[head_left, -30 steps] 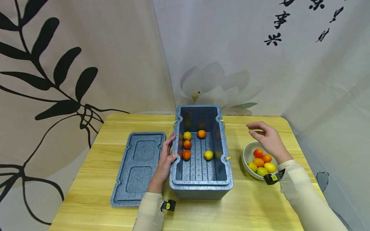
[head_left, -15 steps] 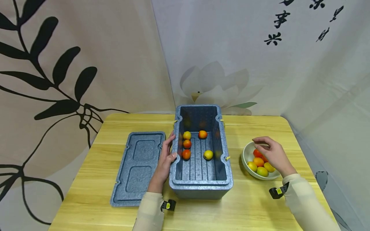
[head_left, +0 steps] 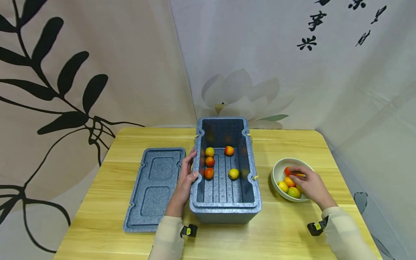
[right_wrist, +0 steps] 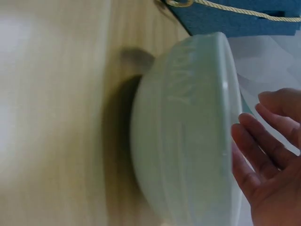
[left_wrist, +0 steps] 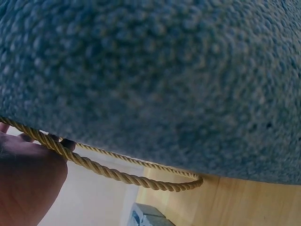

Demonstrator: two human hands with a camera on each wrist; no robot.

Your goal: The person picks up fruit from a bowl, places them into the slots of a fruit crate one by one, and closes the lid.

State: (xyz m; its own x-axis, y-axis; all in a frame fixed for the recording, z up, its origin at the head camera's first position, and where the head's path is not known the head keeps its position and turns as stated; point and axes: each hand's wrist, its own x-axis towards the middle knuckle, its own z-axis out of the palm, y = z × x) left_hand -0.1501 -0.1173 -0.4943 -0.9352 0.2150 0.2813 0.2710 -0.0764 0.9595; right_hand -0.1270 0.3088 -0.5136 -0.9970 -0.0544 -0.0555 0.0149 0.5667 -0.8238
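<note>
A grey-blue foam box (head_left: 225, 213) stands lidless on the table, with several small red, orange and yellow fruits inside, among them a yellow fruit (head_left: 233, 174) and a red-orange fruit (head_left: 229, 151). My left hand (head_left: 185, 180) rests along its left outer wall, thumb near the rim. In the left wrist view its fingers lie by the gold rope handle (left_wrist: 117, 175). My right hand (head_left: 308, 182) is over a pale green bowl (head_left: 276, 173), fingers bent loosely among several fruits, including an orange fruit (head_left: 289, 181). In the right wrist view a gap shows between thumb and fingers.
The box's lid (head_left: 156, 189) lies flat on the wooden table (head_left: 269, 238), left of the box. Behind the table hangs a printed cloth (head_left: 139, 65). Bare wood separates box and bowl.
My right hand has come down and slightly right, from above the bowl's far rim to among its fruits. The red-orange fruit in the box has rolled a little right. My left hand stays put.
</note>
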